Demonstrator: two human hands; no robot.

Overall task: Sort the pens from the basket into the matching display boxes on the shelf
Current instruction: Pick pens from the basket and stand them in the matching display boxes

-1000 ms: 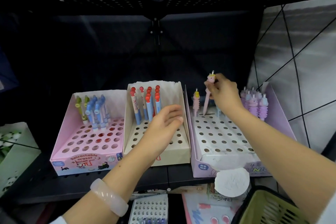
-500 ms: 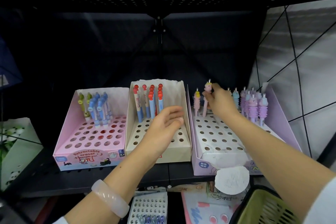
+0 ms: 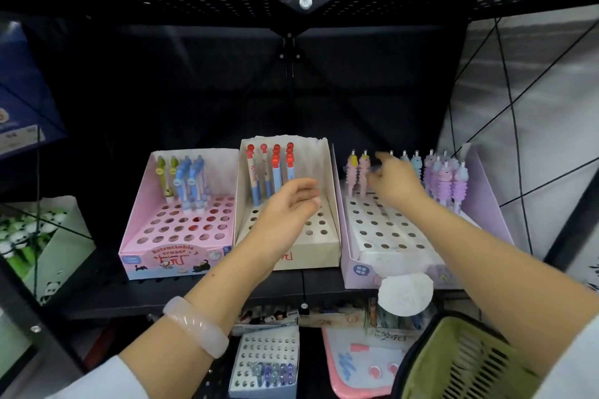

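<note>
In the head view, two pink pens with small figure tops were seen standing upright at the back left of the lilac box. Half a second before, one had been gripped; it was now released. The right hand, blurred, was held just beside them, fingers loosely spread, empty. The left hand was hung over the cream box beside the lilac box, fingers relaxed, holding nothing.

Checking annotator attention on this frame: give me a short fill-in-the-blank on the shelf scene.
1. The number of display boxes standing side by side on the shelf is ____.
2. The pens in the middle box have caps coloured ____.
3. The bracelet is on the ____ wrist.
4. The right hand is over the ____ box.

Missing words: three; red; left; purple
</note>
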